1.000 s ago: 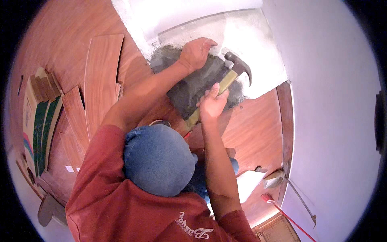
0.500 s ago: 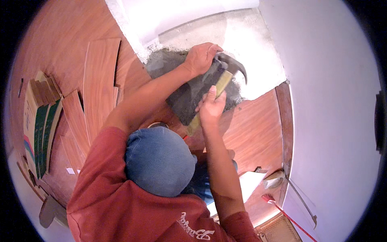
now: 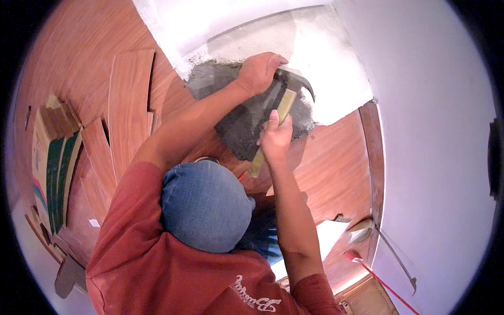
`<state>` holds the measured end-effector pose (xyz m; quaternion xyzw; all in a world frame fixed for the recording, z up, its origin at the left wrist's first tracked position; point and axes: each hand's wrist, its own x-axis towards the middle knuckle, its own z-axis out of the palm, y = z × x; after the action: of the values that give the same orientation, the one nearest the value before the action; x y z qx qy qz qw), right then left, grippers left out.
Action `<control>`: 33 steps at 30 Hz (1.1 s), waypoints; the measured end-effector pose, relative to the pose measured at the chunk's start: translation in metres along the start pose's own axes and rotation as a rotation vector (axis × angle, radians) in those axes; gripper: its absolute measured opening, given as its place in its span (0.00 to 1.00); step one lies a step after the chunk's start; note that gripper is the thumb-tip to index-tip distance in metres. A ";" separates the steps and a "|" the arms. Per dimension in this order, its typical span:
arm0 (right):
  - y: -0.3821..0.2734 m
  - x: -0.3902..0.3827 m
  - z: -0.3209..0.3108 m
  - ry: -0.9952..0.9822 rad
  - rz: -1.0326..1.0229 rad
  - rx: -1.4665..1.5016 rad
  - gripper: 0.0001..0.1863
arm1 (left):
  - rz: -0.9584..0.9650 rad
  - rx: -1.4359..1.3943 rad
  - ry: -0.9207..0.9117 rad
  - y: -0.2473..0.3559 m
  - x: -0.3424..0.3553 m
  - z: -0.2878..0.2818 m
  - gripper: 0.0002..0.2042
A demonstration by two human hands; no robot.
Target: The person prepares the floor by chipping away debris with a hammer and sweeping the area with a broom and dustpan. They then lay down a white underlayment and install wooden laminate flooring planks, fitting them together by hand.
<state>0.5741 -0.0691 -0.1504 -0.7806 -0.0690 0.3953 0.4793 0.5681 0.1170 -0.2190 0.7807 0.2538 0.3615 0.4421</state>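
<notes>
My right hand [image 3: 275, 137] is closed round the pale yellow handle of a hammer-like tool [image 3: 286, 104]. This tool has a dark curved head [image 3: 303, 83], slightly blurred, arching to the right above the handle. Its lower end sticks out beneath my hand. At the head's left end is my left hand [image 3: 257, 72], its thumb stretched along the top and its other fingers curled out of sight; it appears to grip the head. Under both hands lies a dark grey patch of wet-looking mortar [image 3: 210, 83], spread between the wood-look floor and a pale bare area [image 3: 336, 68].
Loose wood-look planks [image 3: 128, 105] and opened cardboard boxes [image 3: 55, 163] lie at the left. My denim-covered knee [image 3: 207, 207] rises in front of my chest. A white wall [image 3: 430, 147] bounds the right, with a red-handled brush [image 3: 353, 255] and a thin metal rod [image 3: 396, 257] near it.
The tool's head and handle have shifted slightly left, and my left hand has moved a little up and left with it. Both hands keep their hold.
</notes>
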 end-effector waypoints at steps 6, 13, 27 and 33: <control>0.021 -0.002 0.007 0.116 -0.160 -0.036 0.14 | -0.008 -0.014 0.018 0.009 0.002 -0.004 0.23; 0.007 -0.010 0.012 0.121 -0.067 0.037 0.14 | -0.046 -0.100 0.052 0.004 0.001 -0.004 0.22; -0.016 -0.002 0.007 -0.141 -0.005 -0.017 0.15 | -0.173 -0.211 0.059 0.011 0.003 -0.013 0.26; -0.016 -0.001 0.019 -0.163 0.053 0.031 0.14 | -0.183 -0.272 0.083 0.007 0.003 -0.009 0.27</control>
<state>0.5645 -0.0482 -0.1413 -0.7397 -0.0810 0.4712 0.4736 0.5636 0.1201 -0.2087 0.6717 0.2906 0.3825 0.5640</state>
